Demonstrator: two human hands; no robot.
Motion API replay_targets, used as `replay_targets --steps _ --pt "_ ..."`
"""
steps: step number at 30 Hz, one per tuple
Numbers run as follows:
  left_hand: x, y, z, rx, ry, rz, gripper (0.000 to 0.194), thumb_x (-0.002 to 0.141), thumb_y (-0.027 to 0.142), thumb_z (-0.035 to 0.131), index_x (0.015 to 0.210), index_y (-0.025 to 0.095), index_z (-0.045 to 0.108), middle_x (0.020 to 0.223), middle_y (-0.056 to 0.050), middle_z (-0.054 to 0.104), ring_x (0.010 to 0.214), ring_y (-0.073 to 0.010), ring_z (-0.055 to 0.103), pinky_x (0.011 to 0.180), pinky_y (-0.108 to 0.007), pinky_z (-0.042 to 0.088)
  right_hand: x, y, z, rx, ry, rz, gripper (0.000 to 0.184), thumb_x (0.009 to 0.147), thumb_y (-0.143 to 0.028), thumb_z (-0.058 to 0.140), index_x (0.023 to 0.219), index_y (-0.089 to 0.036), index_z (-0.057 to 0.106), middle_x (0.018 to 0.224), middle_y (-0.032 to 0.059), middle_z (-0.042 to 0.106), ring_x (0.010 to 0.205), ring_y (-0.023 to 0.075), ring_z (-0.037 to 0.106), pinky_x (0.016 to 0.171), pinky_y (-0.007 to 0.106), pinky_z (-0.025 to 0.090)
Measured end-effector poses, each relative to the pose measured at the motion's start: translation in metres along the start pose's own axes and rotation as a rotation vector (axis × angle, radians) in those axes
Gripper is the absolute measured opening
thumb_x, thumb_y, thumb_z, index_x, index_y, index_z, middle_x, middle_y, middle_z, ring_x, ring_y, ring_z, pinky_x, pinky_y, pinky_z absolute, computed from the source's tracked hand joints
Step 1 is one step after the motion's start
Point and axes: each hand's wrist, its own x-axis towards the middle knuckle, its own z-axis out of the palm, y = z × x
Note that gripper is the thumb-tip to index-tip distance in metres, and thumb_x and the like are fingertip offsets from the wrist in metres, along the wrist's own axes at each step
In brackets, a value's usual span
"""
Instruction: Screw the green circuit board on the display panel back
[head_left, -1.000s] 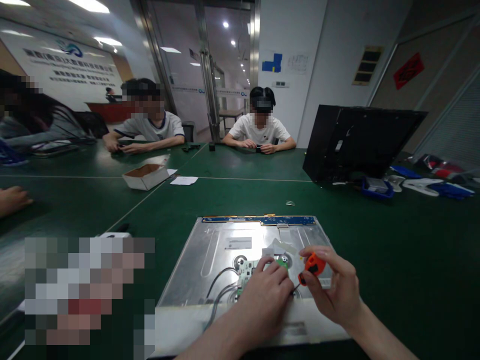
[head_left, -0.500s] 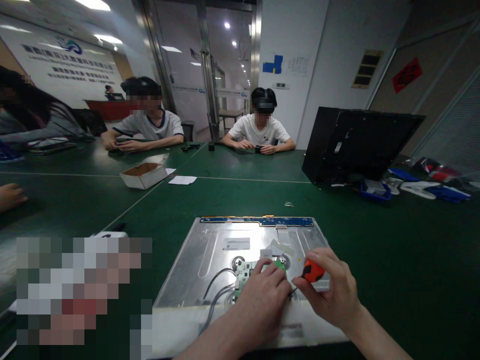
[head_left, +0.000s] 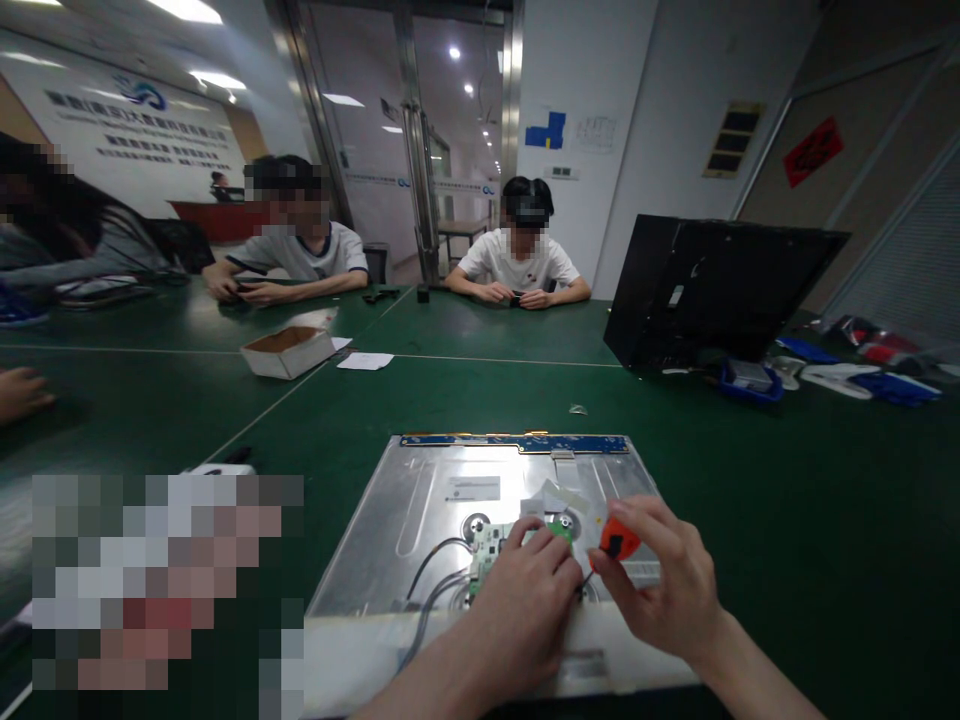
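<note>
A flat metal display panel (head_left: 435,500) lies on the table in front of me, with a green circuit board (head_left: 487,545) at its middle. Over the board's right part, my left hand (head_left: 536,590) is curled with its fingers bent and close together, gripping the board. Its thumb and fingertips are mostly hidden. My right hand (head_left: 671,585) pinches the orange and black handle of a screwdriver (head_left: 619,538). The thin shaft slants down left toward the board's edge beside my left hand; its tip is hidden. Grey and black cables (head_left: 431,600) run from the board's left side.
A blue circuit strip (head_left: 480,442) runs along the panel's far edge. On the right stands a black monitor housing (head_left: 705,290), near a blue tray (head_left: 750,380). An open white box (head_left: 289,350) sits farther left by paper (head_left: 365,360). Several people sit around the green table (head_left: 465,390).
The screwdriver handle has turned in my right fingers and shifted slightly left. My left hand stays in place on the circuit board.
</note>
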Motion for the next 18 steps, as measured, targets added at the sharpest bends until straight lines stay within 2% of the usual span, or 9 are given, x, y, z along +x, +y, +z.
replay_targets --steps 6,12,18 --pt "0.0007 -0.0010 -0.0002 0.003 -0.021 -0.003 0.026 0.079 0.021 0.055 0.105 0.019 0.056 0.103 -0.008 0.062 0.100 -0.0260 0.054 0.103 -0.045 0.027 -0.0017 0.0019 -0.0005 -0.019 -0.003 0.001 0.034 0.087 -0.020 0.059 0.120 -0.017 0.048 0.082 0.0040 0.064 0.070 0.0159 0.062 0.056 0.026 0.051" --pt "0.0004 -0.0013 -0.0021 -0.013 -0.037 -0.009 0.023 0.082 0.022 0.054 0.105 0.019 0.055 0.104 -0.008 0.062 0.101 -0.0260 0.054 0.103 -0.045 0.028 0.0032 -0.0008 -0.0028 0.030 -0.038 0.027 0.041 0.085 -0.016 0.055 0.125 -0.016 0.045 0.085 0.0062 0.068 0.076 0.0194 0.067 0.060 0.030 0.054" --pt "0.0010 -0.0008 -0.0035 -0.015 -0.059 -0.020 0.022 0.082 0.026 0.059 0.102 0.018 0.055 0.104 -0.008 0.061 0.102 -0.0257 0.054 0.105 -0.044 0.027 0.0024 -0.0028 -0.0034 -0.020 -0.008 0.012 0.043 0.084 -0.013 0.054 0.125 -0.018 0.045 0.080 0.0040 0.067 0.070 0.0201 0.067 0.054 0.030 0.053"
